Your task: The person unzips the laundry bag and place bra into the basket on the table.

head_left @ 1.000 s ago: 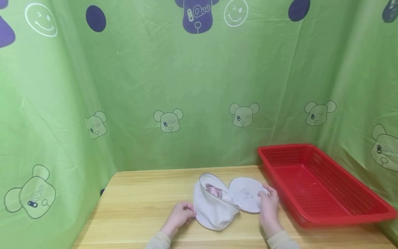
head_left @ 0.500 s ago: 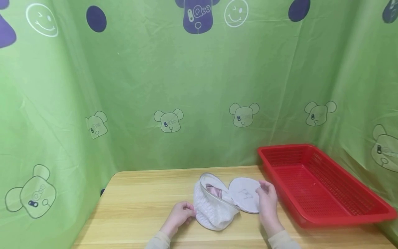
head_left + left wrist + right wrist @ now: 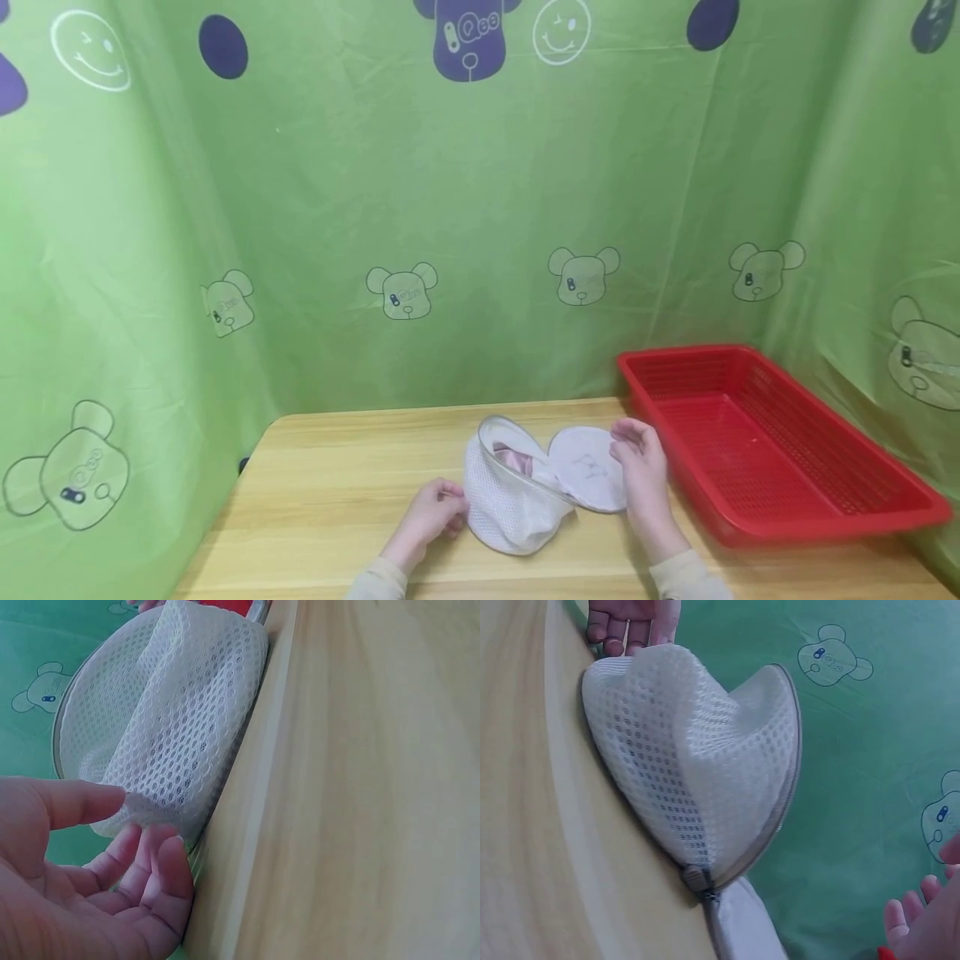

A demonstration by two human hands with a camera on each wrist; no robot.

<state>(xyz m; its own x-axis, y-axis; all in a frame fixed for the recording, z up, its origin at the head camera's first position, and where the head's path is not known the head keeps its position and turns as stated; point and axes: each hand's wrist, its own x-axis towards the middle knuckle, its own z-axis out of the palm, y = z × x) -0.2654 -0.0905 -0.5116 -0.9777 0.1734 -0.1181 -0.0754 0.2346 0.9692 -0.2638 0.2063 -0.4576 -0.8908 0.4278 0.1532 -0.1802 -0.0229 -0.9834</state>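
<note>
A white mesh laundry bag (image 3: pixel 517 508) sits on the table with its zipped mouth open, and a shiny pink cloth (image 3: pixel 513 461) shows inside. Its round lid (image 3: pixel 587 468), bearing a faint line drawing, is folded out flat to the right. My left hand (image 3: pixel 429 517) is at the bag's left side, thumb and fingers apart; in the left wrist view the thumb tip meets or nearly meets the mesh. Over the lid's right edge, my right hand (image 3: pixel 643 475) has loosely bent fingers with nothing between them. The zip pull (image 3: pixel 697 879) hangs near the hinge.
A large red plastic basket (image 3: pixel 765 467) stands at the right, close beside my right hand. Wooden tabletop (image 3: pixel 337 458) extends to the left of the bag. A green printed curtain (image 3: pixel 480 183) surrounds the table at the back and sides.
My right hand has come off the lid's edge and risen slightly to the left. My left fingers have loosened from the bag's side. The bag stays in place.
</note>
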